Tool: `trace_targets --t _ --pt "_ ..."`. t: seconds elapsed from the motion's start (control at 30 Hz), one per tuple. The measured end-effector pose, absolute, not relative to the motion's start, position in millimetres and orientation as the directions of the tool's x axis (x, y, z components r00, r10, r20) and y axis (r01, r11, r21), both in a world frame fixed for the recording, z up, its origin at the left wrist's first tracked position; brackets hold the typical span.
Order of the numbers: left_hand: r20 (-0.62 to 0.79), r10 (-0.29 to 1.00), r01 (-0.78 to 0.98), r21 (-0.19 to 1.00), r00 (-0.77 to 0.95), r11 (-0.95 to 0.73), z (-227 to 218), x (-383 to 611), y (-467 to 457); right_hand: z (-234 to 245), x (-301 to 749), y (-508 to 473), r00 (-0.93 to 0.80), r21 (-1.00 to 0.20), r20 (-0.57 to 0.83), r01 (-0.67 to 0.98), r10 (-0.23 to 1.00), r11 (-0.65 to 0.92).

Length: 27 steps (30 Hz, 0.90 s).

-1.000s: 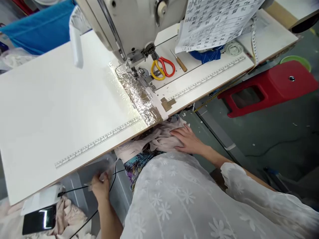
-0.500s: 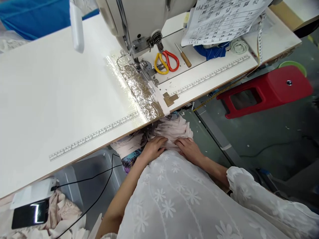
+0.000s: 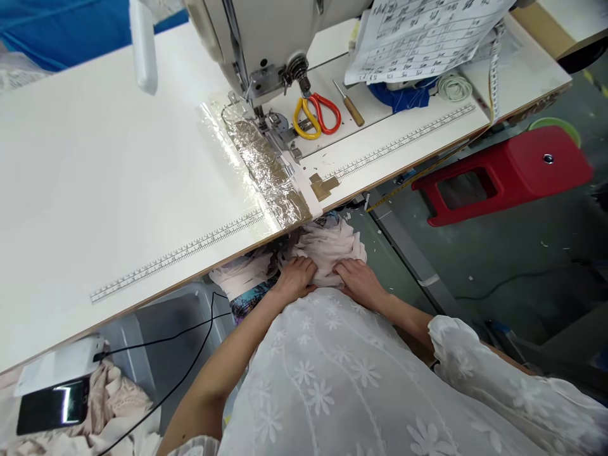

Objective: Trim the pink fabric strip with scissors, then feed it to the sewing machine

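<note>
A gathered heap of pale pink fabric [image 3: 327, 250] lies at my lap, just below the front edge of the sewing table. My left hand [image 3: 298, 277] is at its left side, with the fingers curled into the folds. On the right side of the same heap, my right hand [image 3: 360, 280] grips the cloth; its fingertips are partly sunk in the folds. Left of the heap hangs more pale cloth [image 3: 244, 273], with a blue and purple patterned fabric [image 3: 251, 299] below it. The far part of the heap is hidden under the table.
Above stands a sewing machine [image 3: 270, 38], with red and yellow scissors [image 3: 317, 115] and a wooden-handled awl [image 3: 350, 105] beside it. A written sheet [image 3: 422, 41] hangs at the right. A red stool [image 3: 513, 171] stands on the floor. Black cables cross a grey bin [image 3: 180, 323] near a phone [image 3: 53, 405].
Both hands have shifted slightly on the pink fabric, and the left fingers reach a little further into it. The view has moved a little. The table things have stayed in place.
</note>
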<state>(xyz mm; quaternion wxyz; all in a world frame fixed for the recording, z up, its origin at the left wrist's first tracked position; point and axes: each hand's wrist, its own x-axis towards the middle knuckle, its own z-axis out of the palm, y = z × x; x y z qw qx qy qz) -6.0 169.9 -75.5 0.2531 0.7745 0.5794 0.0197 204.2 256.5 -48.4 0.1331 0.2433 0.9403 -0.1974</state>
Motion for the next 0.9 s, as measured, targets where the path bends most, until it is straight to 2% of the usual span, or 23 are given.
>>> trace_targets --t 0.1,0.2,0.3,0.37,0.43,0.5,0.53,0.63,0.73,0.8,0.83,0.9 --pt "-0.256 0.900 0.878 0.423 0.353 -0.224 -78.8 -4.0 173.0 -47.7 198.8 256.3 -0.804 -0.302 -0.399 0.568 0.440 0.765" --pt "-0.200 0.906 0.850 0.465 0.373 -0.248 -80.5 -1.7 174.7 -35.9 191.8 255.3 -0.797 -0.358 -0.421 0.584 0.432 0.728" --pt "-0.158 0.925 0.761 0.624 0.346 -0.178 -77.1 0.0 176.0 -10.3 185.1 258.8 -0.802 -0.440 -0.419 0.590 0.426 0.677" --pt "-0.203 0.934 0.691 0.720 0.295 -0.061 -66.5 -3.9 175.9 11.5 182.0 267.1 -0.795 -0.590 -0.449 0.606 0.407 0.533" --pt "-0.287 0.920 0.627 0.776 0.267 0.060 -43.8 -16.5 172.9 33.2 180.0 279.8 -0.797 -0.758 -0.496 0.591 0.345 0.275" --pt "-0.359 0.894 0.586 0.797 0.267 0.146 -7.3 -39.1 163.9 52.2 177.6 293.4 -0.825 -0.830 -0.514 0.547 0.233 0.106" --pt "-0.386 0.883 0.590 0.790 0.267 0.167 15.0 -53.3 156.3 60.0 175.5 299.1 -0.847 -0.842 -0.507 0.526 0.162 0.118" --pt "-0.458 0.887 0.755 0.599 0.053 0.264 85.6 -99.3 118.7 77.5 161.5 308.5 -0.898 -0.841 -0.440 0.401 -0.028 0.364" --pt "-0.461 0.842 0.833 0.319 -0.280 0.452 134.6 -136.9 67.2 87.8 135.7 309.6 -0.942 -0.734 -0.334 0.238 -0.032 0.636" --pt "-0.437 0.734 0.780 0.106 -0.520 0.616 144.3 -153.4 35.5 91.0 116.0 309.4 -0.964 -0.636 -0.264 0.182 0.010 0.750" --pt "-0.436 0.682 0.743 0.043 -0.588 0.668 141.4 -159.6 22.4 90.8 106.7 309.2 -0.971 -0.588 -0.239 0.164 0.024 0.792" --pt "-0.438 0.644 0.709 0.021 -0.627 0.705 120.9 -169.0 2.9 85.8 90.5 307.3 -0.977 -0.486 -0.212 0.134 0.032 0.863"
